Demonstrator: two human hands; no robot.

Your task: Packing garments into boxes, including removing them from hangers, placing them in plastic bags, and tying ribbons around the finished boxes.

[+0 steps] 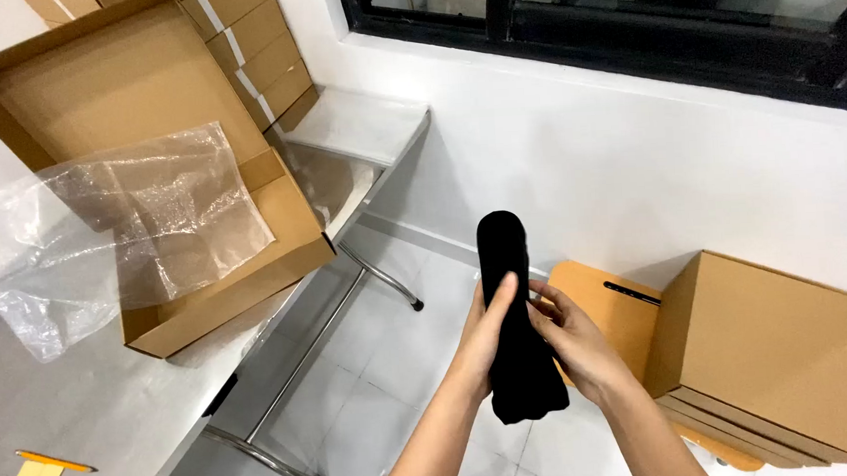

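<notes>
Black sock, upright, clasped between hands

Open floor lies near and left of the hands, crossed by the table's metal legs. To the right, stacked cardboard boxes block passage; the white wall closes the far side.

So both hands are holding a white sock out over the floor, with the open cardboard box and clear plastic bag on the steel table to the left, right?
Not quite: the sock is black, not white. The head view shows the left hand and right hand holding it over the floor; the open cardboard box, clear plastic bag and steel table match.
</notes>
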